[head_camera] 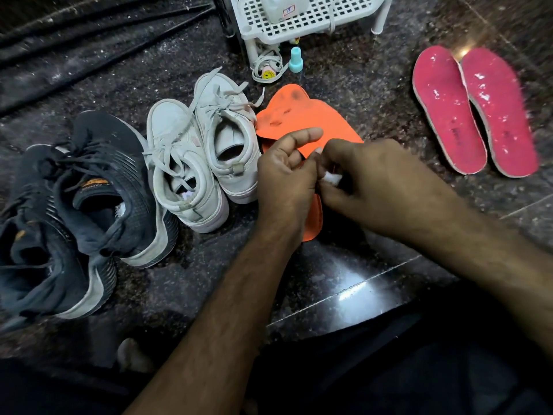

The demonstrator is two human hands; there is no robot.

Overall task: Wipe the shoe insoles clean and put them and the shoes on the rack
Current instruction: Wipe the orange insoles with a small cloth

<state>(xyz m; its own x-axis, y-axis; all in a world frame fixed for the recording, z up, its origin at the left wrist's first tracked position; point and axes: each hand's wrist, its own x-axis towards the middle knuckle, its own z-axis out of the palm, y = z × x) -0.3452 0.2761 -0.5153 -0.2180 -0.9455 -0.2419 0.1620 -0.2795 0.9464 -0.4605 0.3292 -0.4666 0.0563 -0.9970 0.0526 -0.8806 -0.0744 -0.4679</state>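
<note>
Dark granite floor (pixel 344 79): 4 shoes, 2 pink insoles (pixel 472 112), both hands pinching 1 white wad (pixel 331 178).

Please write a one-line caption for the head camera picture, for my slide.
Both hands, left and right, pinch a white wad above orange insoles, beside white shoes.

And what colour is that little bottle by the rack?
Light blue bottle, seen in the head view.
</note>
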